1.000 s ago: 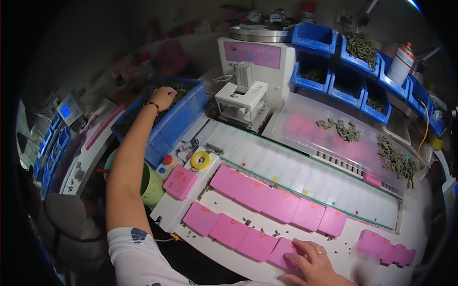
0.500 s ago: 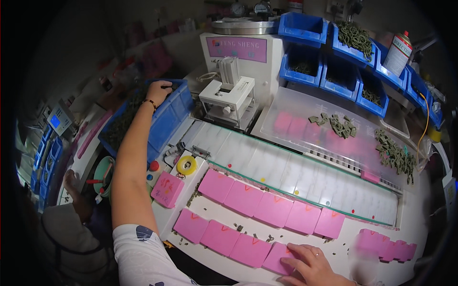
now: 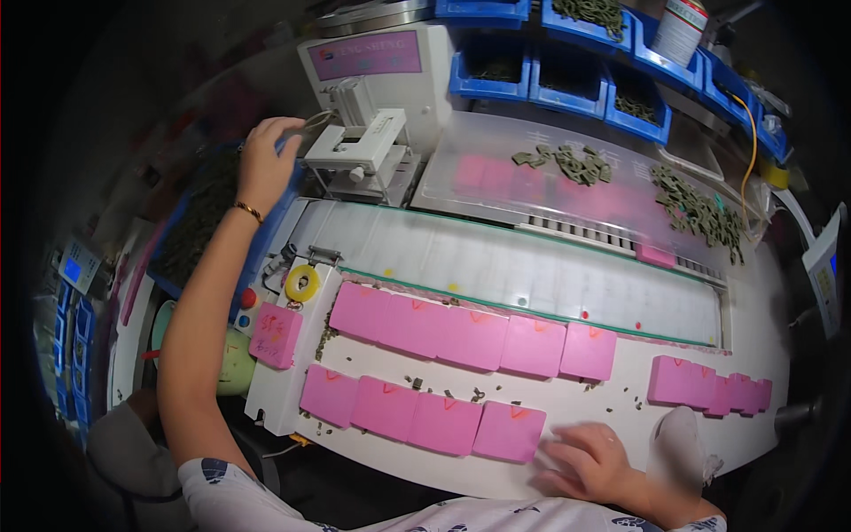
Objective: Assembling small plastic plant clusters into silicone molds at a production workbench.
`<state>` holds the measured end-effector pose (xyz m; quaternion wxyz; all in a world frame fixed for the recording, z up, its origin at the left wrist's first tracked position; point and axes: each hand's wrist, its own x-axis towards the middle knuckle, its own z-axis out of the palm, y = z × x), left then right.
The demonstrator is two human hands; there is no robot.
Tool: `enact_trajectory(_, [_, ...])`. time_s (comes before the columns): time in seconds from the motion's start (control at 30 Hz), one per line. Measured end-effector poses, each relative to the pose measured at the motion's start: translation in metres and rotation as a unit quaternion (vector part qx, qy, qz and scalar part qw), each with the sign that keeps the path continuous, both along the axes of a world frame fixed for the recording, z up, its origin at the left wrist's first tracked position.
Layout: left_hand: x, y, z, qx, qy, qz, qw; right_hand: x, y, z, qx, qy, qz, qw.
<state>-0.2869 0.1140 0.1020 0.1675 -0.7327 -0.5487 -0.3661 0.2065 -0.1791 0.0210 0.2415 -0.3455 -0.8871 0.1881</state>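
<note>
A white workbench (image 3: pixel 567 417) is seen from above, set in a dim workshop with a pale conveyor belt (image 3: pixel 532 270) running across it. Nearest, at about five o'clock, the right hand (image 3: pixel 589 461) is laid flat on the bench with fingers spread and nothing gripped, its fingertips just beside the end of the nearer row of flat, matte pink rectangular pads (image 3: pixel 421 415). A second row of like pads (image 3: pixel 470 332) lies along the belt's edge, apparently lined up for orderly picking, with small dark crumbs scattered between the rows. A yellow roll of tape (image 3: pixel 302 284) sits at nine o'clock of these rows.

Farther off, at ten o'clock, the left hand (image 3: pixel 263 164) is stretched out, a thin bracelet at the wrist, fingers curled over the rim of a blue plastic bin (image 3: pixel 199 222) of dark green pieces; whether anything is pinched cannot be told. Just beside it stands a small white boxy machine (image 3: pixel 368 146). At twelve to two o'clock, a clear tray of olive-green pieces (image 3: pixel 567 164) and a rack of blue plastic bins (image 3: pixel 567 84) are kept within reach.
</note>
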Motion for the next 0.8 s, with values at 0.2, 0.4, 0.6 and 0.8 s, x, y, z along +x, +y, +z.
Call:
enact_trajectory(0.2, [0.132,-0.055,0.007,0.025,0.028,-0.230,0.973,0.121,-0.170,-0.053,-0.220,-0.041,-0.130,0.966])
enact_trajectory(0.4, [0.216,-0.108,-0.034,-0.153,0.019,-0.398,0.905,0.191,-0.287,-0.172,-0.484,-0.069,-0.323,0.810])
enact_trajectory(0.6, [0.240,-0.175,-0.044,-0.260,0.058,-0.514,0.815,0.203,-0.308,-0.245,-0.510,-0.065,-0.318,0.797])
enact_trajectory(0.8, [0.248,-0.203,-0.048,-0.293,0.100,-0.547,0.778,0.213,-0.315,-0.300,-0.537,-0.070,-0.306,0.783])
